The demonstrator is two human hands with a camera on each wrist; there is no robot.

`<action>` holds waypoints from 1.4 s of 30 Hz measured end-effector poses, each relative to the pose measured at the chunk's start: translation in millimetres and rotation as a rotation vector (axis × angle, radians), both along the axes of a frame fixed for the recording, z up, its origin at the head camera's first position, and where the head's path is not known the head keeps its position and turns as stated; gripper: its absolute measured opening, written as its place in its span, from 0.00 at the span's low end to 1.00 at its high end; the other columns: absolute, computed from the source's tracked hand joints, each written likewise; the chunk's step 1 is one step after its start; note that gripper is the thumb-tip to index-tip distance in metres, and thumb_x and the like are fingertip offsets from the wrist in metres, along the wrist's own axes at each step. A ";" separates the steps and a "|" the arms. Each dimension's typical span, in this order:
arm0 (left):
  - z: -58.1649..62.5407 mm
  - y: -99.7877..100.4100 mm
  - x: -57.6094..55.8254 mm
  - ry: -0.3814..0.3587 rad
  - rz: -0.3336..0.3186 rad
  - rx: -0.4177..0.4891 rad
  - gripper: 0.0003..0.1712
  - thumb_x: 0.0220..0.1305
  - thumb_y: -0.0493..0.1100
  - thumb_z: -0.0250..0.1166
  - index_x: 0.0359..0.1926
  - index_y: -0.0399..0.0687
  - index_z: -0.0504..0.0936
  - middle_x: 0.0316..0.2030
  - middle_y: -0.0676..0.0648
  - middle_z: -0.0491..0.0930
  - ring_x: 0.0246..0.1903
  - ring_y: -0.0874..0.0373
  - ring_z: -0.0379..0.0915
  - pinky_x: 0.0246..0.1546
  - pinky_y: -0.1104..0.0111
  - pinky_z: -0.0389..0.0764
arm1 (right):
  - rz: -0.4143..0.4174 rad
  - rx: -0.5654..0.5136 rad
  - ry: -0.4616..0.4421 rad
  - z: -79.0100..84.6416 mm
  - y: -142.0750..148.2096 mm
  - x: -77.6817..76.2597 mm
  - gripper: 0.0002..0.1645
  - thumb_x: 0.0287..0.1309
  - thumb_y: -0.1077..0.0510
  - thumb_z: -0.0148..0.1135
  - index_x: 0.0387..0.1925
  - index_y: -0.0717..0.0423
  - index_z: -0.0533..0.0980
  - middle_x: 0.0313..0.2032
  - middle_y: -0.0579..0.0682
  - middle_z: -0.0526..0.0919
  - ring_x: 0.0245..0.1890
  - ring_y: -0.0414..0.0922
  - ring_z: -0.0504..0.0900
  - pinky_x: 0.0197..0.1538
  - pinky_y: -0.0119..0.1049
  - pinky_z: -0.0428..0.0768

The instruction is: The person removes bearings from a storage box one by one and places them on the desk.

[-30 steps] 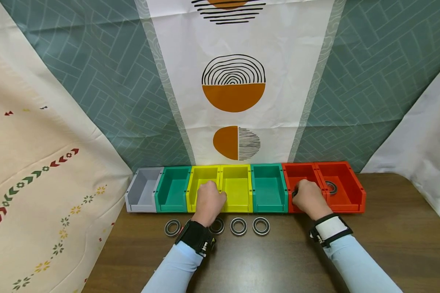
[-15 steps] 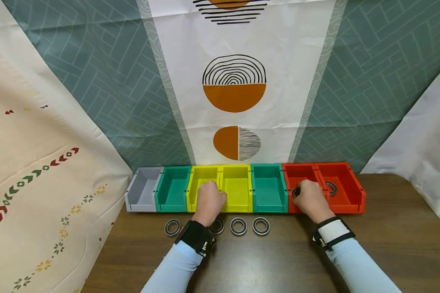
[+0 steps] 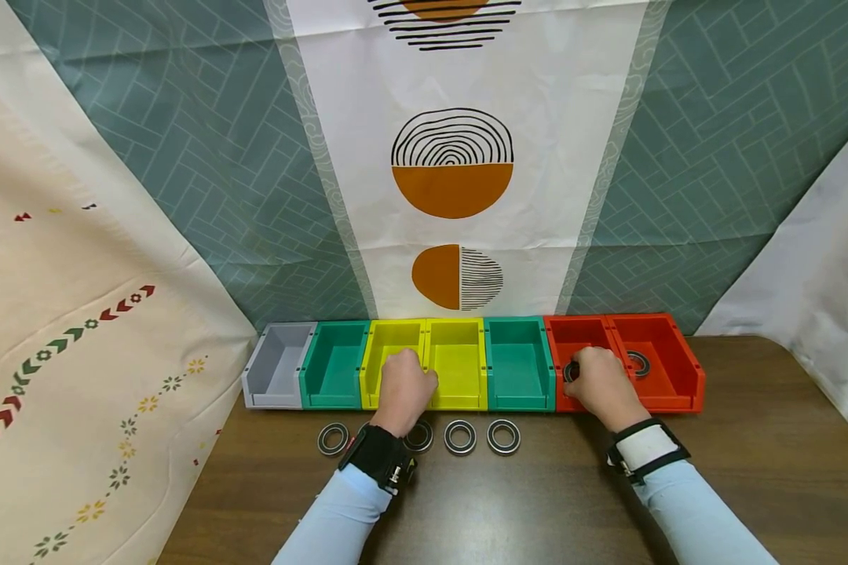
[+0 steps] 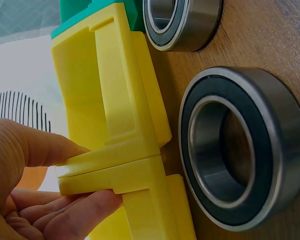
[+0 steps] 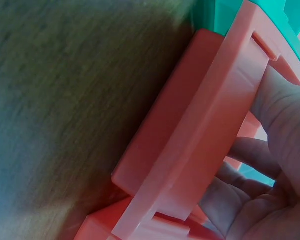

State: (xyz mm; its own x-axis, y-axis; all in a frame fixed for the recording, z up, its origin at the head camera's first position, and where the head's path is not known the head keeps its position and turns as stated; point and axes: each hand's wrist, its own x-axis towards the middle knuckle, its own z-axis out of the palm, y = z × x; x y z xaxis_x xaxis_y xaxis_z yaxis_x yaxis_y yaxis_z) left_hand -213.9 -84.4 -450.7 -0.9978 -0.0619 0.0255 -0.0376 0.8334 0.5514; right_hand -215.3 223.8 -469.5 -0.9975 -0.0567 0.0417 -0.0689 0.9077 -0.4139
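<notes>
My left hand (image 3: 404, 388) pinches the adjoining side walls of two yellow bins (image 3: 455, 365). In the left wrist view the thumb lies on one side of the doubled wall and the fingers on the other. My right hand (image 3: 601, 384) reaches into the left red bin (image 3: 581, 333), its fingertips at a ball bearing (image 3: 571, 371) there. The hand covers part of that bearing, and the bin's front wall (image 5: 215, 120) hides the fingertips in the right wrist view. Another bearing (image 3: 637, 362) leans in the right red bin (image 3: 667, 369).
Several bearings (image 3: 503, 436) lie in a row on the wooden table (image 3: 509, 510) before the bins; one large bearing (image 4: 245, 150) is close to the left hand. Left of the yellow bins stand a green bin (image 3: 335, 365) and a grey bin (image 3: 279, 369). Another green bin (image 3: 519, 361) adjoins the red ones.
The bearing at my right fingertips shows more of its ring face than a second ago. My right hand and wrist have shifted slightly right; the left hand stays in place.
</notes>
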 end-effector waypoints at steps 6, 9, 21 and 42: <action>0.4 -0.5 0.4 0.003 -0.002 0.003 0.09 0.55 0.41 0.61 0.29 0.37 0.76 0.15 0.49 0.70 0.13 0.59 0.68 0.14 0.71 0.70 | 0.000 -0.007 0.007 1.8 -0.9 2.8 0.18 0.38 0.57 0.73 0.30 0.63 0.75 0.23 0.51 0.72 0.22 0.46 0.69 0.23 0.36 0.72; 1.1 -0.8 1.1 0.000 -0.003 0.013 0.09 0.55 0.41 0.61 0.30 0.38 0.76 0.15 0.49 0.71 0.14 0.59 0.68 0.14 0.71 0.70 | 0.003 -0.007 0.019 0.9 -0.8 3.4 0.17 0.39 0.58 0.72 0.29 0.61 0.74 0.22 0.50 0.70 0.21 0.46 0.68 0.22 0.36 0.70; 1.7 -1.5 2.8 0.011 -0.007 0.024 0.08 0.56 0.41 0.60 0.29 0.39 0.75 0.15 0.49 0.70 0.13 0.60 0.68 0.14 0.71 0.70 | -0.018 -0.023 0.197 7.1 -0.9 9.8 0.35 0.41 0.56 0.72 0.52 0.70 0.72 0.42 0.64 0.78 0.35 0.52 0.74 0.37 0.47 0.78; 0.0 -0.7 3.3 0.045 -0.017 -0.004 0.09 0.55 0.41 0.62 0.27 0.39 0.75 0.13 0.50 0.69 0.12 0.60 0.67 0.13 0.71 0.69 | -0.027 -0.025 0.409 28.6 -11.9 29.0 0.35 0.36 0.49 0.74 0.45 0.67 0.76 0.33 0.59 0.80 0.27 0.49 0.76 0.27 0.44 0.77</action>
